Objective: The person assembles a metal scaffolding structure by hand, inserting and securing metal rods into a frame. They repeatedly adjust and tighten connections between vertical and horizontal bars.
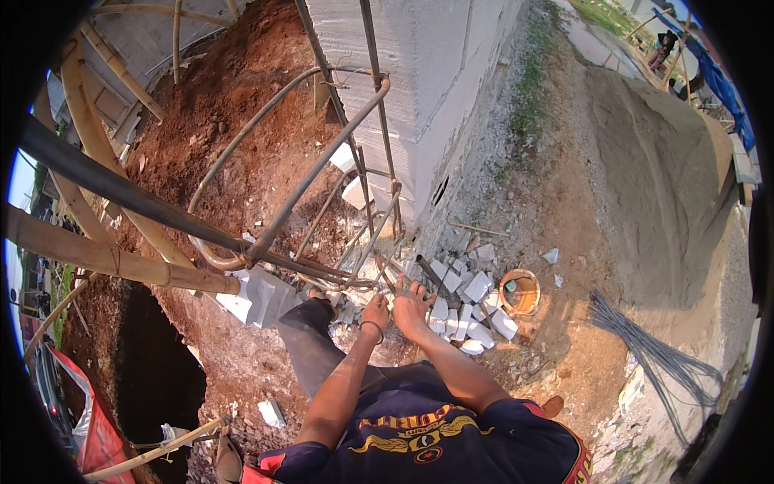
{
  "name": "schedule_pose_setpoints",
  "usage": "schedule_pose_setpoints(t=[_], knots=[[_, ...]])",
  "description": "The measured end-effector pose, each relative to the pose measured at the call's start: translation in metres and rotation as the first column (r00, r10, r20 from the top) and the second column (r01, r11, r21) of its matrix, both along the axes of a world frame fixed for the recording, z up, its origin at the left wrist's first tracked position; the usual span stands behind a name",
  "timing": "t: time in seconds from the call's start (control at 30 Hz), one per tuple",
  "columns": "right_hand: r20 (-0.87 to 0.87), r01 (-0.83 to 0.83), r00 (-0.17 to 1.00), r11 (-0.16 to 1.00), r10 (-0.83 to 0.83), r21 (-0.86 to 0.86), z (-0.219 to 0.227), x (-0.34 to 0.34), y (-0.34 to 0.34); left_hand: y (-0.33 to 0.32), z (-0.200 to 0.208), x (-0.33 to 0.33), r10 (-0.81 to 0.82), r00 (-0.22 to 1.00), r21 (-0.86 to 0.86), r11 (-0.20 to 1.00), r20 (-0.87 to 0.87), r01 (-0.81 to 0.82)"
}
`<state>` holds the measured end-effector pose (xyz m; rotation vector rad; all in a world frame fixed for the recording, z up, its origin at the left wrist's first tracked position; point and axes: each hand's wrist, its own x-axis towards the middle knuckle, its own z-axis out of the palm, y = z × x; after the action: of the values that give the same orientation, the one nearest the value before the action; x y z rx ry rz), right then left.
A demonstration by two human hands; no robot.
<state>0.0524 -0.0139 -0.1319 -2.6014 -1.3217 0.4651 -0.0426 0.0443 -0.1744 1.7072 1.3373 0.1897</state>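
Both my hands are low at the near end of a steel reinforcement cage, beside its thin rods. My left hand [376,311], with a dark band at the wrist, has its fingers closed; what they grip, if anything, is too small to make out. Close on its right, my right hand [413,305] has its fingers stretched out next to the rods. The cage has bent rod loops [260,248], an upright bar [370,36] and a long dark bar [121,184] running out to the left. Broken pale blocks [463,319] lie just right of my hands.
An orange bucket [526,305] stands right of the rubble. Further right lie a bundle of thin steel rods [653,351] and a sand heap [653,185]. A pale wall [435,56] rises ahead. Left are bamboo poles [121,256], a white block [270,297] and a deep pit [157,347].
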Motion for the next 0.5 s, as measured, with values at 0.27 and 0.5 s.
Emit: schedule_pose_setpoints(t=[0.27, 0.5], knots=[[-0.474, -0.005, 0.880, 0.999, -0.012, -0.033, -0.020, 0.029, 0.011, 0.001, -0.021, -0.004, 0.070, 0.995, -0.118, 0.991, 0.067, -0.062], [-0.971, 0.351, -0.236, 0.929, -0.036, -0.119, -0.031, 0.056, -0.003, -0.002, 0.012, 0.007, 0.173, 0.978, -0.274, 0.952, 0.115, -0.136]])
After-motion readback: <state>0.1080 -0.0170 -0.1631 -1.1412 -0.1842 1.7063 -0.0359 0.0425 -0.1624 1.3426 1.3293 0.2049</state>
